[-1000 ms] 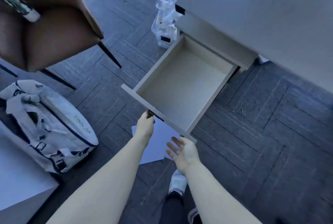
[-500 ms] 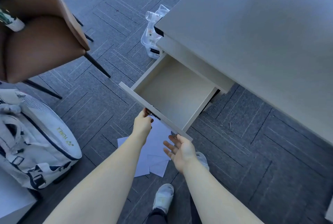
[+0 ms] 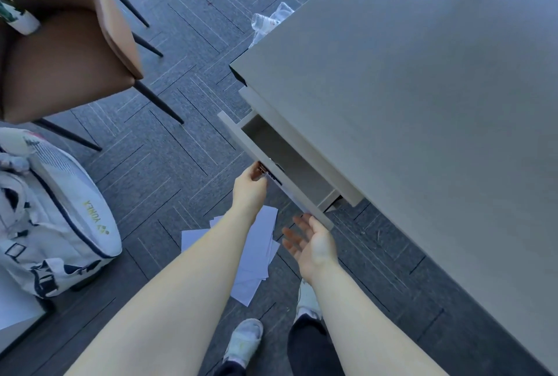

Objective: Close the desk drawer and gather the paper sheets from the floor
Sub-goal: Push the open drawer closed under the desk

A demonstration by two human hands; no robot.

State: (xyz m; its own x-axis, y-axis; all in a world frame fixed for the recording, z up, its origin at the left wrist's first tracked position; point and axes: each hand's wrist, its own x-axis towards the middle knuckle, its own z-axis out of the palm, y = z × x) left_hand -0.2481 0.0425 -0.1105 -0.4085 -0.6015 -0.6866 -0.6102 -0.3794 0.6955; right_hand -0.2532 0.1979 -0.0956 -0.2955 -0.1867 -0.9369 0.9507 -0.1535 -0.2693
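The pale desk drawer point(image 3: 290, 161) sticks out a short way from under the grey desk point(image 3: 422, 103), empty inside. My left hand point(image 3: 250, 188) grips the handle on the drawer front. My right hand point(image 3: 314, 242) hovers open, palm up, just below the drawer front's near end, not clearly touching it. Several white paper sheets point(image 3: 256, 254) lie scattered on the dark carpet beneath my arms, partly hidden by my left forearm.
A brown chair point(image 3: 69, 52) with black legs stands at the upper left. A white sports bag point(image 3: 54, 224) lies on the floor at left. Clear plastic bottles point(image 3: 268, 23) sit beyond the desk corner. My shoes point(image 3: 244, 342) are below the papers.
The drawer has slid most of the way into the desk, pushed by my left hand. My view has shifted over the desk, and more of the papers shows.
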